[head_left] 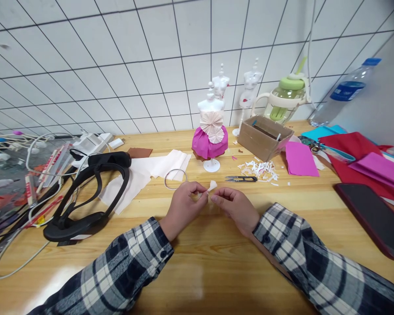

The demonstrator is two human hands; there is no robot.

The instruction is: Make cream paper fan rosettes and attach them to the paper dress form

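Black headband [85, 192] and cables lie pushed to the worktop's [190, 271] left edge. Wire ring [175, 178] lies just beyond the left hand [184, 206]. Left hand pinches a small white paper piece [211, 187], held up off the wood; right hand [234, 205] meets it, fingertips closed on its lower end. Snips [241, 179] close by, within reach. Mannequin [210, 131] in paper skirt stands behind.

The bench [197, 262] is smooth, varnished wood with a soft sheen. At twelve o'clock the mannequin [211, 131] is glossy white plastic in pleated matt paper; snips [241, 179] are dark metal. The sleeves [124, 271] are checked cloth; the wall tiles [118, 65] glossy.
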